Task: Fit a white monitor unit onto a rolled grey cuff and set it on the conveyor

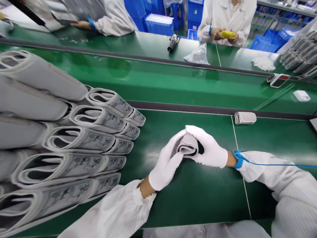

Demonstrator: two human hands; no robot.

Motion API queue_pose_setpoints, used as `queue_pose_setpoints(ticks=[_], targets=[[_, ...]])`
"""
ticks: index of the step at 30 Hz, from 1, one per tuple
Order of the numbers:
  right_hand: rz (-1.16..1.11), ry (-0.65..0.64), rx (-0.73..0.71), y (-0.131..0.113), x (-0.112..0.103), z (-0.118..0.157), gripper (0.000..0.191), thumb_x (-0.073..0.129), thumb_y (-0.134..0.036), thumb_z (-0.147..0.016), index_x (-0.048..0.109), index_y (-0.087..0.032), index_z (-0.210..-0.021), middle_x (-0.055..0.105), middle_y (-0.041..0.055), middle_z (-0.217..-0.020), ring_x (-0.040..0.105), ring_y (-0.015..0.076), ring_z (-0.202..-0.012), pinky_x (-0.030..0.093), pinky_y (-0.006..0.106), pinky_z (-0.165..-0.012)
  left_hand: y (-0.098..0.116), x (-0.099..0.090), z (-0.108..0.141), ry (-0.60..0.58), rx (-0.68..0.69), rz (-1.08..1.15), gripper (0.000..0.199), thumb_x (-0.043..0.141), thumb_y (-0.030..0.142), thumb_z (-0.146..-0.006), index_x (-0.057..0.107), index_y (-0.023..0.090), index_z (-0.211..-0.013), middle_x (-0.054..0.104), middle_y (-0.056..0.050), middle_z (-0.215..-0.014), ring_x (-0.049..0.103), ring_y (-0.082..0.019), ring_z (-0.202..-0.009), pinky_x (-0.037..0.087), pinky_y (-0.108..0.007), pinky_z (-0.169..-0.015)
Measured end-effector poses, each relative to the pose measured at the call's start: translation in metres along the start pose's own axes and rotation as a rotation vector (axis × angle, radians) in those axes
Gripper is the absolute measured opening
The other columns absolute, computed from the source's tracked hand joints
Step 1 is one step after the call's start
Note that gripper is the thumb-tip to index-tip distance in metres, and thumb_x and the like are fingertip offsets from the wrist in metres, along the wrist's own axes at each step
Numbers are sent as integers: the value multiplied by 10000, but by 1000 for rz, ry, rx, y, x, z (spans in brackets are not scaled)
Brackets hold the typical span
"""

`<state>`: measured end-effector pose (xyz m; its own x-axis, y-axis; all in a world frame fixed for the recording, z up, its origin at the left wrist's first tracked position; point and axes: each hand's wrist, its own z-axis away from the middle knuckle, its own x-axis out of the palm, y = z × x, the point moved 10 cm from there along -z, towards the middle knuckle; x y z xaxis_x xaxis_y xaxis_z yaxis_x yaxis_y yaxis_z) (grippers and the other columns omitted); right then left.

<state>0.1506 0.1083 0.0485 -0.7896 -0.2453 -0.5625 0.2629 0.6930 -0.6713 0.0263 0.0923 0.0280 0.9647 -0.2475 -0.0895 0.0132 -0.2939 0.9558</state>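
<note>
A rolled grey blood-pressure cuff [188, 145] stands between my hands over the green worktop, its spiral end facing me. My white-gloved left hand [167, 162] wraps around its left side, the thumb near the lower front edge. From the right, my gloved right hand [209, 147] grips the same cuff, its fingers reaching over the top and meeting the left fingertips. A dark gap shows between the right palm and the roll. Around my right wrist sits a blue strap [238, 159] with a cord running off to the right.
Stacked rolled cuffs [81, 138] fill the left side. A smaller rolled cuff [245, 118] lies by the rail [173, 108]. On the green belt [158, 82] are a white device with a display [278, 80] and a white piece [301, 96]. Across it, a co-worker's hands hold a yellow object [228, 34].
</note>
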Motion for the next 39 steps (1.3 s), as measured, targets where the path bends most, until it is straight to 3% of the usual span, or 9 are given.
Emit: queue_pose_setpoints(ticks=[14,19,21,24,27,30,34,39], targets=[[-59,-20,20,5,-2,1,719,669,-337,-918,352,-225,-1553,491,151,-1540,489,280,-1441,430,467,-1213,7,0,-1,46,18,-177,595,599,199,-905,465,252,-1482,574,-102,-1444,579,-264,-1312,503,-405,-1115],[74,93,-24,-7,-13,2,739,666,-342,-913,340,-232,-1568,467,154,-1561,468,299,-1458,459,485,-1186,9,-4,1,112,46,-182,614,650,208,-877,477,255,-1465,563,-108,-1448,587,-266,-1303,526,-398,-1089],[145,158,-56,-14,-20,4,705,686,-295,-903,394,-239,-1543,493,160,-1538,506,304,-1426,516,465,-1134,10,-8,2,142,48,-202,609,649,211,-881,477,250,-1463,561,-110,-1450,586,-262,-1303,523,-396,-1090],[231,223,-120,-25,-27,7,516,680,-177,-904,568,-266,-1400,567,146,-1466,666,256,-1237,626,359,-944,9,-17,1,213,11,-286,561,634,222,-889,502,226,-1434,587,-116,-1416,605,-257,-1270,535,-398,-1065],[292,219,-142,-28,-27,7,306,648,-143,-922,691,-250,-1205,645,128,-1367,738,204,-1061,640,292,-796,7,-24,0,262,-57,-429,494,647,247,-873,564,203,-1358,634,-109,-1341,636,-253,-1204,553,-403,-1024],[363,218,-115,-26,-25,7,188,662,-177,-921,723,-234,-1089,701,111,-1286,756,184,-974,633,295,-815,5,-24,-2,252,-101,-511,474,663,281,-856,591,194,-1316,651,-98,-1313,644,-255,-1183,553,-420,-1024],[396,219,-55,-19,-23,4,209,689,-185,-898,706,-231,-1101,736,95,-1228,753,198,-1007,621,306,-852,-3,-25,-2,255,-175,-507,473,677,350,-864,600,204,-1307,656,-90,-1316,647,-258,-1182,542,-438,-1043],[117,224,121,5,-27,1,142,703,-202,-881,699,-208,-1023,739,95,-1176,716,195,-1096,594,335,-943,-8,-25,-2,257,-194,-506,417,669,358,-886,623,213,-1274,681,-72,-1275,655,-241,-1174,541,-408,-1039]])
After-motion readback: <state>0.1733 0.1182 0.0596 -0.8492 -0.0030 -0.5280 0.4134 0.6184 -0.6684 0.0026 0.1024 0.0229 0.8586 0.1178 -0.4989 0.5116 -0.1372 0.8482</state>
